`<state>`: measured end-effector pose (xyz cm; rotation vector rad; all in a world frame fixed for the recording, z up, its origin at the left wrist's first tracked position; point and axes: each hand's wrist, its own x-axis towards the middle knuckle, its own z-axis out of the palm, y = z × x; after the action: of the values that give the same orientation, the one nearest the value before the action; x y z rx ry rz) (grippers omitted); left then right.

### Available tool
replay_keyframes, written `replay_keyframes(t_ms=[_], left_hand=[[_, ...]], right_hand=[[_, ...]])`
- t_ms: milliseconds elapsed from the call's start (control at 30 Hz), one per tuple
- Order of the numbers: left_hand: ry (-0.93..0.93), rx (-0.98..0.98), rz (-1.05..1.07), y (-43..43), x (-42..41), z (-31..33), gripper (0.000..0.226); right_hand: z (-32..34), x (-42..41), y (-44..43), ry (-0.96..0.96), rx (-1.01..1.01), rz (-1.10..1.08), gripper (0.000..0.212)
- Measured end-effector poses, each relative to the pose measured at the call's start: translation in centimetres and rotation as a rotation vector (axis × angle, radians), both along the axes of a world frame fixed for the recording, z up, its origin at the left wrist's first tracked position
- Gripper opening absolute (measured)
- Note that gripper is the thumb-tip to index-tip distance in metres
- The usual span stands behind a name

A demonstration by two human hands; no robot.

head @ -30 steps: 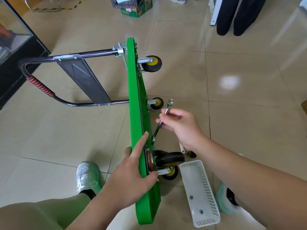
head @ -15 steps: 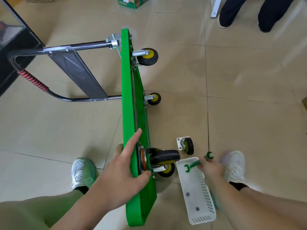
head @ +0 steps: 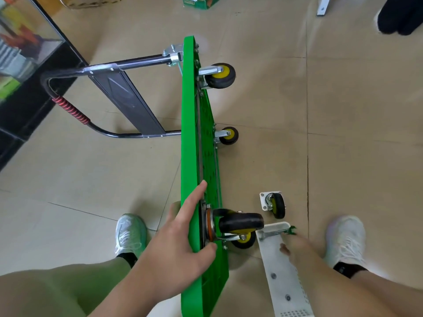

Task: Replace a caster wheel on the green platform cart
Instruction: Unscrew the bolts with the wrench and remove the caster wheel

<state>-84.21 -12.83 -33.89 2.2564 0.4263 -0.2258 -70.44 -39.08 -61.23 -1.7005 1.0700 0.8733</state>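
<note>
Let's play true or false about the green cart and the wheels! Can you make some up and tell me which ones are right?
1. The cart stands tipped on its side. True.
2. The left hand is waving in the air. False: it grips the cart's edge.
3. A loose wheel lies on the floor near the basket. True.
4. The basket is full of wheels. False: no wheels, just a few small metal bits and a wrench at its end.

Likely a shop: glass display counter (head: 27,65), tiled floor (head: 343,110).
</note>
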Motion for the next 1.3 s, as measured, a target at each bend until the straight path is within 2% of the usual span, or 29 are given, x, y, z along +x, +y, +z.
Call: replay_keyframes(t_ms=[167, 267, 367, 433, 600, 700, 800, 900, 1133, 1233, 1300], left_hand=[[-0.010, -0.031, -0.029, 0.0, 0.2, 0.2, 0.107], [-0.011, -0.036, -0.045, 0.0, 0.3, 0.3, 0.108], [-0.009, -0.015, -0.052, 0.0, 0.4, 0.6, 0.109], [-0.014, 0.000, -0.051, -0.1, 0.4, 0.7, 0.110], [0.006, 0.059, -0.031, -0.8, 0.7, 0.9, 0.113], [0.019, 0.034, -0.031, -0.7, 0.7, 1.0, 0.112], [0.033, -0.003, -0.038, -0.5, 0.7, 1.1, 0.112], [0.042, -0.024, -0.041, -0.4, 0.7, 1.1, 0.114], [0.042, -0.038, -0.033, -0.4, 0.6, 1.2, 0.115], [0.038, -0.042, -0.034, -0.4, 0.6, 1.3, 0.115], [0.036, -0.046, -0.035, -0.5, 0.7, 1.3, 0.114]], right_hand=[[4.1, 0.5, 0.9, 0.082, 0.199, 0.018, 0.015], [9.7, 1.5, 2.9, -0.015, 0.340, 0.115, 0.012], [15.2, 3.3, 4.7, -0.293, 0.433, 0.428, 0.020], [18.6, 4.5, 6.0, -0.435, 0.447, 0.699, 0.016], [21.9, 5.6, 10.8, -0.510, 0.451, 1.143, 0.006], [21.8, 5.6, 12.7, -0.501, 0.411, 1.294, 0.005], [21.1, 5.3, 14.0, -0.485, 0.350, 1.385, 0.027], [20.6, 5.1, 14.7, -0.494, 0.293, 1.443, 0.037], [19.9, 5.3, 14.7, -0.458, 0.389, 1.293, 0.011], [19.7, 5.3, 14.5, -0.415, 0.437, 1.200, 0.016], [19.6, 5.3, 14.4, -0.415, 0.416, 1.210, 0.018]])
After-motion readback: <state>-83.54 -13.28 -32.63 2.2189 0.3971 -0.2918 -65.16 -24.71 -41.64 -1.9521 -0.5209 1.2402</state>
